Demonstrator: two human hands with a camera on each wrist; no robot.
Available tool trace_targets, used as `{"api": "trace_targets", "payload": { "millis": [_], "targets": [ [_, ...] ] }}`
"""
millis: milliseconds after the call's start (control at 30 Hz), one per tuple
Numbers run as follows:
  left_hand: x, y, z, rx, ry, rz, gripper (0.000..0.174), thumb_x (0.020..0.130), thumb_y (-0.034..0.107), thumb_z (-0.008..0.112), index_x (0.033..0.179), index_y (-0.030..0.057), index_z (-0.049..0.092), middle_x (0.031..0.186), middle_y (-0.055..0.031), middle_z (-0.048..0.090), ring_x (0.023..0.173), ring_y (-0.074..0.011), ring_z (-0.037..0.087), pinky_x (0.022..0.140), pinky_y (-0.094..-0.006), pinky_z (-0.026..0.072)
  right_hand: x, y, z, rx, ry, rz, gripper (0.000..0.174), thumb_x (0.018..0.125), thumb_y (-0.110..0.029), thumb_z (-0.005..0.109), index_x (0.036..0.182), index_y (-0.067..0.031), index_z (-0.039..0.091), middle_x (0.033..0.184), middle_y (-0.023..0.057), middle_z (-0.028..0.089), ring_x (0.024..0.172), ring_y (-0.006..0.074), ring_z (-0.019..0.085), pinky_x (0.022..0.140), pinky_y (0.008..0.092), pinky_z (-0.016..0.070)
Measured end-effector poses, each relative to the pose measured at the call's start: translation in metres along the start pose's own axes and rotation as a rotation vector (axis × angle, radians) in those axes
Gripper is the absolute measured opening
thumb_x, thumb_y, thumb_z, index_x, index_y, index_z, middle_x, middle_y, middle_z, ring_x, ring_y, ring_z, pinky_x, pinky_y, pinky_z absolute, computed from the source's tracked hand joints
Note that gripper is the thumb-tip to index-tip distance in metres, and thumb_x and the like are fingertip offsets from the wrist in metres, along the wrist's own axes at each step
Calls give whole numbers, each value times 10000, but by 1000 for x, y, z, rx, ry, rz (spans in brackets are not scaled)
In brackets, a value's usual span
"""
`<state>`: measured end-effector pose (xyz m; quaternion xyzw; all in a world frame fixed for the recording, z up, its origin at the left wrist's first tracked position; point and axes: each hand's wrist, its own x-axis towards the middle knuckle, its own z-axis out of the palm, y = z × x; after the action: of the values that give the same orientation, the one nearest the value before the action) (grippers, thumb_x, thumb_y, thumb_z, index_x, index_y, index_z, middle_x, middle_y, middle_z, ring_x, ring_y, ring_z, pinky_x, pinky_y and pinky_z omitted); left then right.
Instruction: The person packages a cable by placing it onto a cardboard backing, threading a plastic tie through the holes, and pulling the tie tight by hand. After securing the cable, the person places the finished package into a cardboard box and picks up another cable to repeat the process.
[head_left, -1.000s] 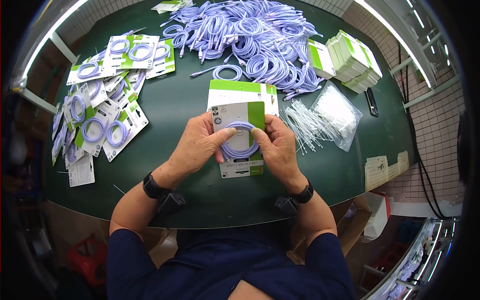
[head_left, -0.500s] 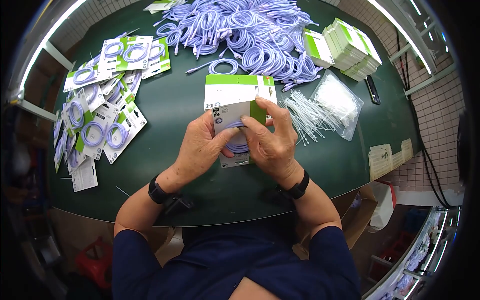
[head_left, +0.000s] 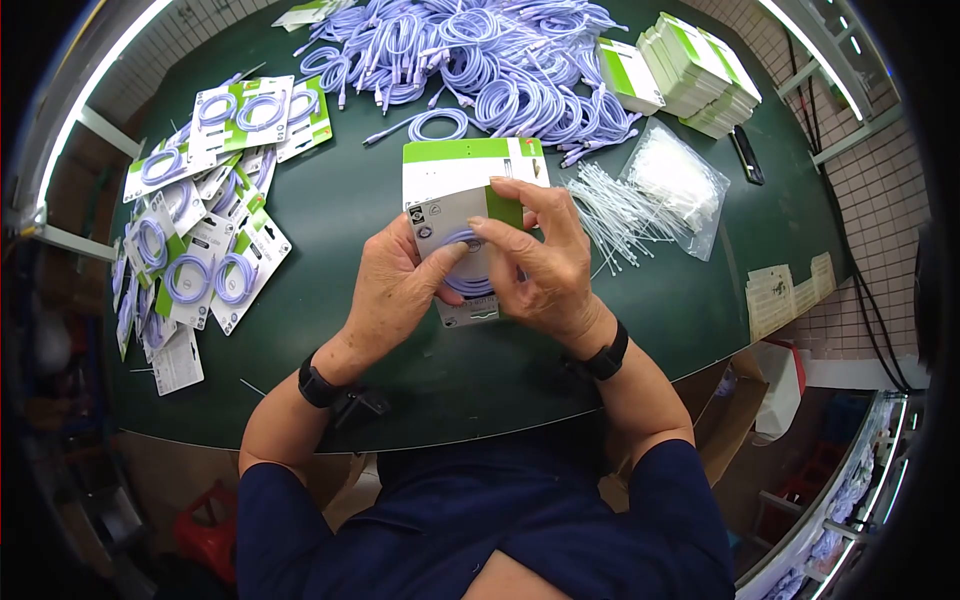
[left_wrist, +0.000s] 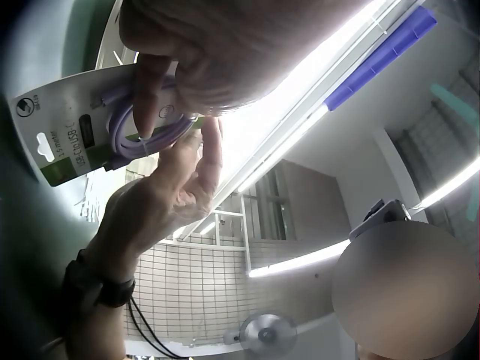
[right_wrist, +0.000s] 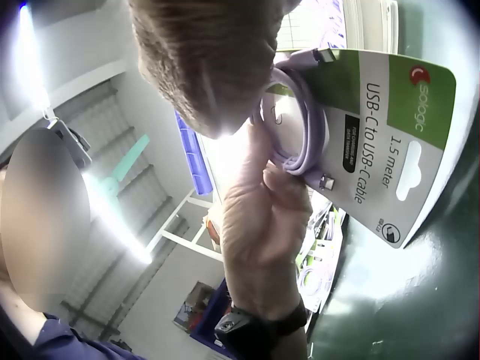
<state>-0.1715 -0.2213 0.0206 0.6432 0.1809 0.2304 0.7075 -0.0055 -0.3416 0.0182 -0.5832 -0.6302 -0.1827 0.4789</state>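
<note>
Both hands hold a grey, white and green packaging card (head_left: 450,210) printed "USB-C to USB-C Cable", in front of the chest. A coiled lilac USB cable (right_wrist: 309,127) lies against its printed face. My left hand (head_left: 392,285) grips the card's left side, its thumb pressing on the coil. My right hand (head_left: 552,260) is at the right side, with one fingertip at the top edge and another finger bent across the front over the coil. In the head view the right hand hides part of the coil. Just beyond lies another green-and-white card (head_left: 425,180).
Carded cables (head_left: 190,275) lie heaped at the left. A big pile of loose lilac cables (head_left: 480,70) covers the back. At the right are white cable ties (head_left: 620,215), a plastic bag (head_left: 690,190) of more ties, stacked cards (head_left: 690,75) and a black-handled cutter (head_left: 746,155).
The right hand has moved from the card's right edge up over its front, fingers now at the top and over the coil. The left hand keeps its hold; the head view has shifted slightly.
</note>
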Motion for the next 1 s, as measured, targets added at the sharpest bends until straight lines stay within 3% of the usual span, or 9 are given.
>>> {"api": "trace_targets", "payload": {
  "millis": [167, 333, 600, 867, 933, 967, 1000],
  "targets": [
    [0, -1, 0, -9, 5, -6, 299, 1044, 89, 691, 1293, -58, 614, 1146, -121, 743, 922, -151, 742, 615, -255, 651, 0, 2, 3, -100, 6, -86, 427, 690, 48, 764, 1076, -132, 795, 1296, 113, 689, 1004, 298, 677, 646, 341, 546],
    [0, -1, 0, -32, -3, -24, 289, 1045, 84, 685, 1287, -58, 618, 1141, -119, 745, 914, -151, 743, 607, -256, 649, -1, 1, 7, -117, -1, -53, 416, 692, 37, 760, 1072, -130, 782, 1290, 110, 688, 1010, 303, 674, 661, 359, 557],
    [2, 2, 0, -35, 16, -18, 283, 1042, 62, 678, 1291, -60, 618, 1135, -121, 748, 874, -150, 745, 591, -249, 643, 3, -3, 11, -153, 31, -58, 411, 697, 55, 729, 1078, -94, 765, 1294, 128, 688, 1025, 334, 683, 744, 374, 608],
    [5, 3, -10, -13, 36, -17, 247, 1041, 47, 674, 1255, -64, 621, 1116, -137, 756, 831, -150, 744, 564, -248, 628, 9, 17, -7, 55, 12, 0, 357, 762, 52, 712, 1100, -56, 749, 1254, 154, 702, 1007, 329, 693, 776, 399, 614],
    [6, 6, -16, -30, 32, -2, 242, 1040, 45, 674, 1249, -65, 622, 1112, -141, 757, 825, -151, 743, 561, -249, 626, 8, 42, -25, 37, 173, 158, 264, 816, 22, 735, 1074, -30, 757, 1128, 161, 740, 920, 306, 713, 744, 386, 603],
    [6, 8, -20, -39, 34, 12, 237, 1040, 43, 675, 1243, -66, 622, 1108, -144, 758, 819, -151, 742, 558, -251, 625, 6, 54, -34, 37, 172, 154, 264, 816, 22, 735, 1074, -30, 757, 1128, 161, 740, 920, 306, 713, 744, 386, 603],
    [6, 9, -22, -47, 35, 24, 232, 1039, 41, 675, 1237, -67, 623, 1104, -148, 759, 812, -152, 741, 555, -253, 623, 0, 68, -42, -46, 18, 390, 196, 834, -26, 758, 1029, -29, 772, 1047, 156, 748, 876, 302, 719, 735, 389, 595]
  ]
}}
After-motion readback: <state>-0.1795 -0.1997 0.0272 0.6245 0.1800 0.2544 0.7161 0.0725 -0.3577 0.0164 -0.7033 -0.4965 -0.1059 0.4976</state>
